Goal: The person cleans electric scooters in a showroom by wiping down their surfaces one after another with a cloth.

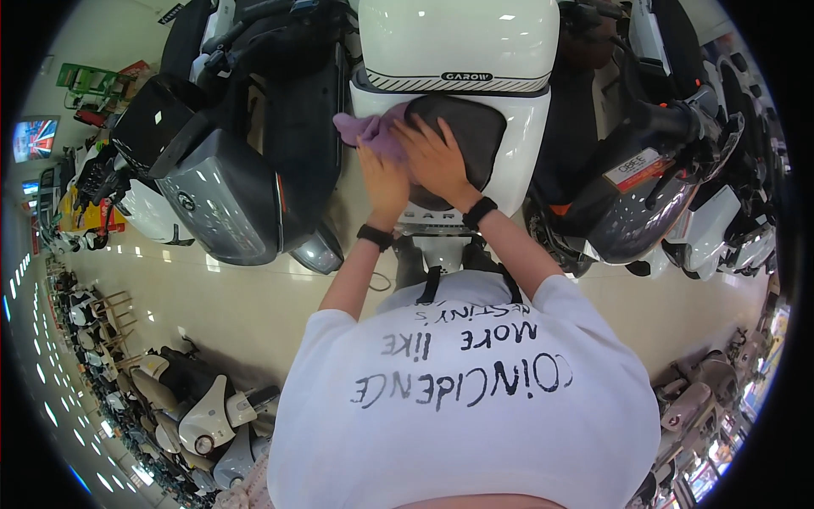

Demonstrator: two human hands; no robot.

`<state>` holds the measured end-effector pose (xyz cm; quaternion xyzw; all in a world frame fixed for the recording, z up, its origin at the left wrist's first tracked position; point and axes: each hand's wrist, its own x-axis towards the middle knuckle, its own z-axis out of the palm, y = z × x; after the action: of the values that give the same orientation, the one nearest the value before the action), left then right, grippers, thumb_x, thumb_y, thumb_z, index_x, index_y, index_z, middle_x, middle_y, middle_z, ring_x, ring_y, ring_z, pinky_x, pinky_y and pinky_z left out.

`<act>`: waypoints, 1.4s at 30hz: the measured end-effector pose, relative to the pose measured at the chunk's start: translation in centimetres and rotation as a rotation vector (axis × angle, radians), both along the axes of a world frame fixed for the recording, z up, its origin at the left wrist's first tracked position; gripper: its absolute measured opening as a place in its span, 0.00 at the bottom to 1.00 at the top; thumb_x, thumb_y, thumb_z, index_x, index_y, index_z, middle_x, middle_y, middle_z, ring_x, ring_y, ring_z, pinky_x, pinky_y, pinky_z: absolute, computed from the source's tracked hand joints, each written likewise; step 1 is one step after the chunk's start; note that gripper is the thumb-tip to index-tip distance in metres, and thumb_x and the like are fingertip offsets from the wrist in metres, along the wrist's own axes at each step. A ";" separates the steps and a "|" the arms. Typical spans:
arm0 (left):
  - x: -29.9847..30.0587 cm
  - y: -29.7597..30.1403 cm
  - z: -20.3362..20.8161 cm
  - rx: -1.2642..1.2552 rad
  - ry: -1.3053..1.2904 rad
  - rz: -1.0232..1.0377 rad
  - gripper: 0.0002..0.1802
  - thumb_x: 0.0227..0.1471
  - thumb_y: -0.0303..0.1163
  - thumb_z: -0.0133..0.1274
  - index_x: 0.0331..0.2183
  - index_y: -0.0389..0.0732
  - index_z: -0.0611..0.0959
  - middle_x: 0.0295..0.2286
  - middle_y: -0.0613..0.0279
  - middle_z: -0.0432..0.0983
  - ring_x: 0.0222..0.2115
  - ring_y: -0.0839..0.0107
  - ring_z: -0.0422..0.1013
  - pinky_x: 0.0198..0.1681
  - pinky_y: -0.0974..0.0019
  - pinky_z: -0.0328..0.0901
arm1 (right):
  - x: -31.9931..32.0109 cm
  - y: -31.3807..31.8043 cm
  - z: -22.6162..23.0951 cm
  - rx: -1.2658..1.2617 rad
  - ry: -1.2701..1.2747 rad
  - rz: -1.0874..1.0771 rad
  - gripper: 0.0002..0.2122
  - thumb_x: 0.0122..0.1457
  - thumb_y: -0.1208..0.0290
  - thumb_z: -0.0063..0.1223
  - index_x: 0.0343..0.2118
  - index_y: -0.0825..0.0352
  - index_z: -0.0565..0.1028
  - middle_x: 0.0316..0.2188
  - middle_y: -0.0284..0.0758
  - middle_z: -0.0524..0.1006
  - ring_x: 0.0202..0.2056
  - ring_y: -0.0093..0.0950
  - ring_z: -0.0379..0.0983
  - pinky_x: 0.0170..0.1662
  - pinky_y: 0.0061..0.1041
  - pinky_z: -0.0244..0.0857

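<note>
A bunched purple cloth lies over the left part of a black backrest pad and the white panel beside it. My left hand is closed on the cloth's lower part, its fingertips pointing away from me; its thumb is hidden. Pressed flat across the cloth and the pad, my right hand has its fingers spread. The pad is on the near face of a white scooter box. A dark band circles each wrist.
A dark grey scooter stands close on the left, another dark scooter on the right. Behind, at the lower left, a cream scooter heads a long row of others. The pale tiled floor runs around me.
</note>
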<state>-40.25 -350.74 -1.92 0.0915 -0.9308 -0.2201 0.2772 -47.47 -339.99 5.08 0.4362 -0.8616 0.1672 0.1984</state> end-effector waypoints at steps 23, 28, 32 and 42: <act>-3.0 10.9 3.7 -0.270 -0.204 -0.213 0.30 0.44 0.36 0.49 0.52 0.55 0.63 0.51 0.46 0.53 0.52 0.48 0.49 0.50 0.42 0.45 | -2.2 13.8 -6.1 -0.588 -0.509 -0.199 0.27 0.53 0.71 0.39 0.55 0.75 0.48 0.56 0.50 0.46 0.58 0.44 0.42 0.58 0.33 0.38; 4.0 12.1 -3.3 -0.326 -0.380 -0.519 0.30 0.43 0.33 0.47 0.52 0.56 0.63 0.52 0.58 0.54 0.52 0.60 0.52 0.51 0.50 0.48 | 5.3 17.7 -11.6 -0.493 -0.810 -0.256 0.29 0.53 0.69 0.40 0.55 0.75 0.44 0.56 0.52 0.44 0.57 0.46 0.43 0.58 0.34 0.39; 6.4 10.5 -4.5 -0.319 -0.514 -0.426 0.29 0.43 0.33 0.47 0.51 0.53 0.64 0.52 0.58 0.54 0.52 0.61 0.51 0.52 0.52 0.48 | 6.6 16.8 -10.2 -0.310 -0.820 -0.270 0.33 0.51 0.67 0.46 0.55 0.76 0.44 0.56 0.54 0.43 0.55 0.53 0.44 0.57 0.39 0.41; 1.3 0.7 0.6 0.284 0.032 0.126 0.27 0.47 0.32 0.45 0.48 0.29 0.61 0.51 0.33 0.48 0.50 0.39 0.48 0.53 0.48 0.44 | 2.9 2.0 -1.2 -0.125 -0.280 -0.148 0.24 0.49 0.66 0.46 0.52 0.56 0.60 0.55 0.33 0.54 0.56 0.47 0.44 0.56 0.48 0.36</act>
<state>-38.95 -350.01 -1.36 0.1844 -0.8783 -0.3331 0.2893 -44.60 -337.96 3.87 0.3308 -0.8985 0.2648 0.1147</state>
